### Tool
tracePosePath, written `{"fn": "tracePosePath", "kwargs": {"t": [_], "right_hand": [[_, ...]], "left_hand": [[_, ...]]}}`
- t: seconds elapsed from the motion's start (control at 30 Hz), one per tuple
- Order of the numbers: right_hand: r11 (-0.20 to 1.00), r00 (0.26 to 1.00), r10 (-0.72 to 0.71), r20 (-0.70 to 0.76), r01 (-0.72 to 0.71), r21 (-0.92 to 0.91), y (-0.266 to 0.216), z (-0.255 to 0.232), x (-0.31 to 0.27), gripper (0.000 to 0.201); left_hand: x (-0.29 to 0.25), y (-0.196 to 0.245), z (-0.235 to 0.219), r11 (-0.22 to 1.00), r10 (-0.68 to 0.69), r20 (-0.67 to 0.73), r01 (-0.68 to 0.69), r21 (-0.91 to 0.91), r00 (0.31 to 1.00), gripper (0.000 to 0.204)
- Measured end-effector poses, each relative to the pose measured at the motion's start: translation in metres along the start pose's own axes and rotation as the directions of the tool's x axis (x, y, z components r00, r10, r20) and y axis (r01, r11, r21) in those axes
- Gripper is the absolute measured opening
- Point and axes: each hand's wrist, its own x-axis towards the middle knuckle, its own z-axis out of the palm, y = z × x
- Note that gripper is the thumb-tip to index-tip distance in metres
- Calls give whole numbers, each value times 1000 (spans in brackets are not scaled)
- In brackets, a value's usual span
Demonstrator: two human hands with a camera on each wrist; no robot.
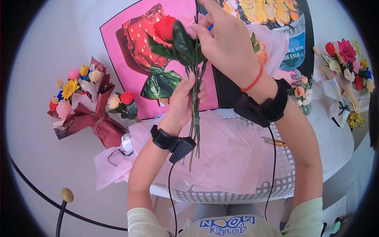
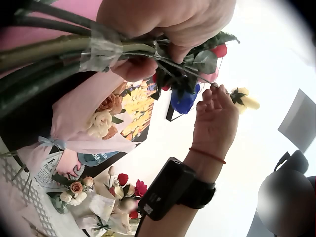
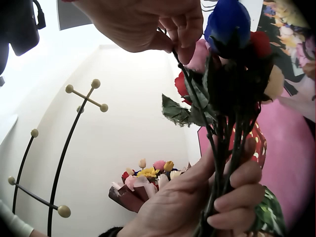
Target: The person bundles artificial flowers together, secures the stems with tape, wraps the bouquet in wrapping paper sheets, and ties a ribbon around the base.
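My left hand (image 1: 183,96) curls its fingers round a bundle of green stems (image 1: 195,114), bound by clear tape (image 2: 101,48) in the left wrist view. Above that grip are a red rose (image 1: 165,28), dark leaves (image 1: 182,41) and a blue rose (image 3: 228,24). My right hand (image 1: 229,43) is raised beside the flowers and pinches one thin stem (image 3: 183,69) between thumb and fingers. In the left wrist view that hand (image 2: 215,118) is near a pale yellow flower (image 2: 245,99); the stem's other end runs into the bundle.
Pink wrapping paper (image 1: 221,154) covers much of the table, with orange-handled scissors (image 1: 276,142) to its right. A wrapped bouquet (image 1: 104,122) and two loose roses (image 1: 120,100) lie left. More bouquets (image 1: 343,87) stand right. Behind is a pink picture (image 1: 122,87).
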Motion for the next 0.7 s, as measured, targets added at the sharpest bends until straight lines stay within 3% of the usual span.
{"fn": "tracePosePath", "kwargs": {"t": [0.1, 0.13, 0.27, 0.33, 0.53, 0.7], "right_hand": [[997, 999, 34, 12, -33, -64, 11, 4, -3, 37], [991, 999, 35, 3, -34, -131, 14, 5, -4, 37], [995, 998, 20, 57, -14, -103, 15, 9, -2, 31], [963, 990, 82, 115, -49, -266, 20, 14, 1, 22], [943, 980, 105, 167, -45, -329, 24, 29, -1, 14], [965, 982, 73, 175, -25, -263, 16, 33, -6, 14]], "left_hand": [[-2, -2, 4, 995, -92, -90, 89, -36, 992, 41], [-4, -3, 5, 995, -94, -93, 91, -39, 991, 41], [-12, -9, 8, 984, -132, -76, 121, -129, 988, 43], [-15, -10, 8, 980, -141, -87, 127, -150, 986, 44], [-21, -13, 9, 973, -137, -57, 123, -194, 989, 43], [-22, -16, 3, 947, -132, -8, 123, -296, 991, 40]]}}
